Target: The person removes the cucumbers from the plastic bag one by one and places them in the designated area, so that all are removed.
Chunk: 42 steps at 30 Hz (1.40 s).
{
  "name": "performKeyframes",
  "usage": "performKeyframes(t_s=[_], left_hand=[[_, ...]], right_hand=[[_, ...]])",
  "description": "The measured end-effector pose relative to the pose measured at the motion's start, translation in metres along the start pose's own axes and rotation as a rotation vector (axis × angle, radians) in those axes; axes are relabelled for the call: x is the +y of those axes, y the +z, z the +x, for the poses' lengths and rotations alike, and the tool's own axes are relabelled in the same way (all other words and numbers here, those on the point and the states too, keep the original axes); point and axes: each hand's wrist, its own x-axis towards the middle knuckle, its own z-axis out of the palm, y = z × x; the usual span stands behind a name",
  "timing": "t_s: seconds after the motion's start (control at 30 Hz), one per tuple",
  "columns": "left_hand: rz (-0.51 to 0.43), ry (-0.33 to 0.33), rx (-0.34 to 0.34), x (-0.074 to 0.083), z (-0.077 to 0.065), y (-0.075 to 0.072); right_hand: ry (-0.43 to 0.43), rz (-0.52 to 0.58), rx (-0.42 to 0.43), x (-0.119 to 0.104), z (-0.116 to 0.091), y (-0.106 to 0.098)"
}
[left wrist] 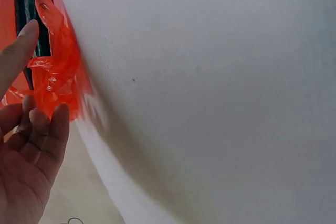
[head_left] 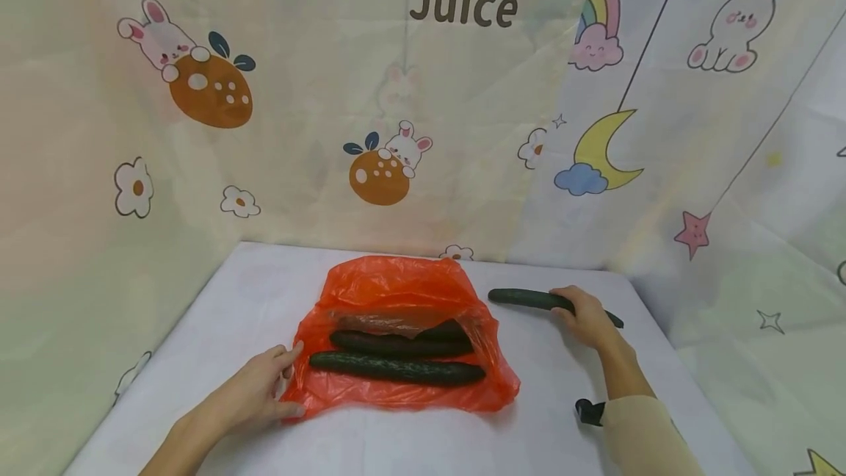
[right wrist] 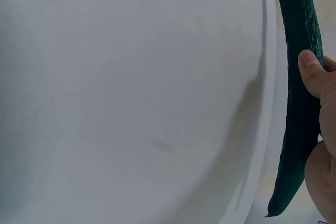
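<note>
My right hand grips a long dark green cucumber around its middle, over the right side of the table. In the right wrist view the thumb lies across the cucumber, and both its ends stick out past the hand. A red plastic bag lies spread at the table's middle, its mouth facing me. One cucumber rests at the mouth, with another behind it and a third partly covered by the film. At the bag's left edge is my left hand, thumb and fingers apart.
A white cloth covers the table. Behind it hangs a printed curtain, with more curtain along both sides. A small black object shows beside the right sleeve.
</note>
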Motion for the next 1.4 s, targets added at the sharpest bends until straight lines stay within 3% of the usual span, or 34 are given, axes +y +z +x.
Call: performKeyframes(t_s=[0.17,0.33,0.43,0.53,0.7,0.83,1.2,1.4], left_hand=[[-0.044,-0.012,-0.021,0.006,0.002,0.001],[-0.078,-0.073,-0.022,0.016,0.002,0.002],[-0.104,-0.061,-0.006,0.021,0.000,0.003],[-0.081,-0.050,-0.009,0.025,-0.001,0.006],[-0.003,-0.140,-0.049,0.030,0.000,0.014],[0.038,-0.152,-0.030,0.031,0.001,0.019],[0.114,-0.102,0.051,0.030,0.005,0.018],[0.101,-0.129,0.023,0.027,0.006,0.019]], right_hand=[[0.026,0.008,-0.015,0.005,-0.005,-0.001],[0.088,0.018,-0.050,0.011,-0.014,0.004],[0.120,0.018,-0.059,0.014,-0.019,0.005],[0.140,0.013,-0.067,0.015,-0.023,0.004],[0.154,-0.006,-0.088,0.011,-0.025,-0.006],[0.122,0.016,-0.065,0.000,-0.023,-0.015],[0.058,0.033,0.013,-0.026,-0.022,-0.027],[0.034,0.034,-0.005,-0.038,-0.024,-0.027]])
